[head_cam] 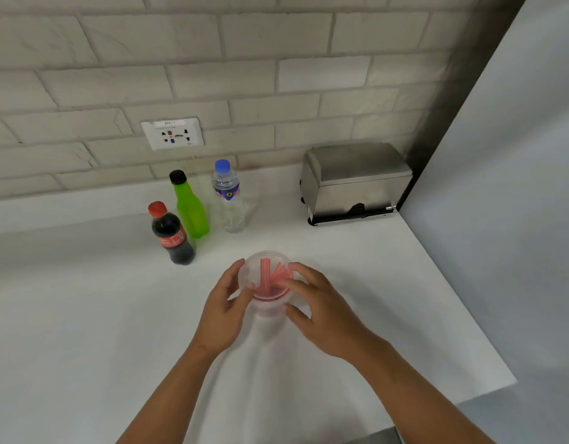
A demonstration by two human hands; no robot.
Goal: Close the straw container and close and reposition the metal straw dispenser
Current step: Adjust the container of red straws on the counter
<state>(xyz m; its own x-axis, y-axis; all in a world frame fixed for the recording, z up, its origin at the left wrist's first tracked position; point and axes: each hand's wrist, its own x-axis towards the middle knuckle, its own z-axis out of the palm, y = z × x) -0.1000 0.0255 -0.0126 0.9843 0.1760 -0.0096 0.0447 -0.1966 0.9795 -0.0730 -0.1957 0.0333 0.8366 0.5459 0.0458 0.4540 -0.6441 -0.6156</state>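
Note:
A clear round straw container (267, 277) with red-striped straws inside stands on the white counter, seen from above. A clear lid sits on its top. My left hand (223, 310) grips the container's left side with the thumb on the lid's rim. My right hand (318, 307) holds the right side, fingers pressing on the lid's edge. The metal straw dispenser (356, 181), a steel box with its lid down, rests at the back right against the brick wall, apart from both hands.
A cola bottle (172, 233), a green bottle (190, 205) and a clear water bottle (230, 197) stand behind the container on the left. The white counter (84, 315) ends at a slanted right edge. A wall socket (173, 133) is set above the bottles.

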